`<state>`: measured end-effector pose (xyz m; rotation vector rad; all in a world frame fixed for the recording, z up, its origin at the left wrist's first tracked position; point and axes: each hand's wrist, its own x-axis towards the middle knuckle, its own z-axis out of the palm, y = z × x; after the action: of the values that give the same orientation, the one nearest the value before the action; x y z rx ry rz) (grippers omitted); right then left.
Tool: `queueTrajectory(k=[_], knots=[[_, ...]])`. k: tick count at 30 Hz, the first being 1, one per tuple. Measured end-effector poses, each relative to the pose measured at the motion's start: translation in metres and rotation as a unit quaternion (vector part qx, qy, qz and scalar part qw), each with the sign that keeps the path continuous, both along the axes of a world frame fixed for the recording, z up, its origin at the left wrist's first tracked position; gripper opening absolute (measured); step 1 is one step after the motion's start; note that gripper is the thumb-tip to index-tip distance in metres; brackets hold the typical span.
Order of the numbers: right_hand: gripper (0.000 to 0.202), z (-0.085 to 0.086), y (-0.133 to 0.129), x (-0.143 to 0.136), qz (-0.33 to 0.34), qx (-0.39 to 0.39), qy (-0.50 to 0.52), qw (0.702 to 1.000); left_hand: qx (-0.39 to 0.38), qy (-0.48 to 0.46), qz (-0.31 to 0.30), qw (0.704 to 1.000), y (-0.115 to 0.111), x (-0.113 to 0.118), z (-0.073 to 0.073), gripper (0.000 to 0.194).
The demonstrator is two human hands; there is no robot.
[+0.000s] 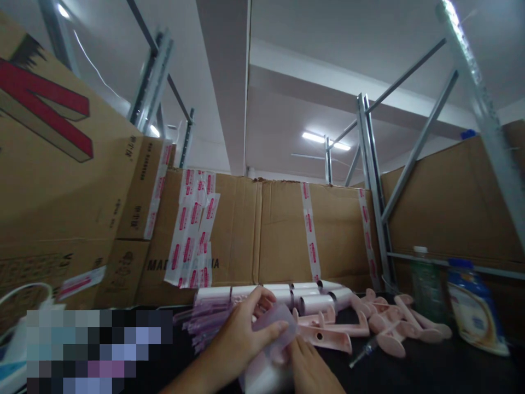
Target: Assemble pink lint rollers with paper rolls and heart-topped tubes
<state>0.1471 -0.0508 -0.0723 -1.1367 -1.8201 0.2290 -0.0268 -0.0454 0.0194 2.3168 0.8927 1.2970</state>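
Note:
My left hand (246,331) is closed around a translucent lilac plastic cover (281,320), with the thumb along its near side and the fingers behind it. Against the cover's lower right side, my right hand (314,369) presses with its fingers together; their tips are partly hidden. A pale pinkish shape shows through the plastic between the hands. Just beneath lies a whitish rounded piece (266,375), cut off by the frame edge. Behind my hands are several white cylinders (315,303) with dark bands and a pile of lilac translucent plastic pieces (207,323).
Pink plastic holder parts (394,325) lie in a heap on the black table, near a small clear-and-blue tube (363,353). A green bottle (426,290) and a blue-and-white bottle (476,309) stand at right. Cardboard panels (279,235) and metal posts (369,191) surround the table.

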Motion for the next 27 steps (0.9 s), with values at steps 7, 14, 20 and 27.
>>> queueTrajectory(k=[7,14,20,27], knots=[[0.088,0.021,0.002,-0.006,0.03,0.057,-0.152,0.986,0.003,-0.034,0.006,0.999,0.009,-0.002,-0.002,0.037],[0.078,0.055,-0.026,-0.026,0.014,0.012,-0.252,0.968,0.009,-0.051,0.039,0.998,0.002,-0.004,0.007,0.035],[0.04,0.06,-0.037,-0.029,0.042,0.031,-0.279,0.959,0.021,-0.085,0.089,0.992,0.005,-0.006,0.01,0.033],[0.042,0.056,-0.04,-0.018,0.054,0.018,-0.242,0.969,0.015,-0.146,0.147,0.978,0.007,-0.012,0.017,0.048]])
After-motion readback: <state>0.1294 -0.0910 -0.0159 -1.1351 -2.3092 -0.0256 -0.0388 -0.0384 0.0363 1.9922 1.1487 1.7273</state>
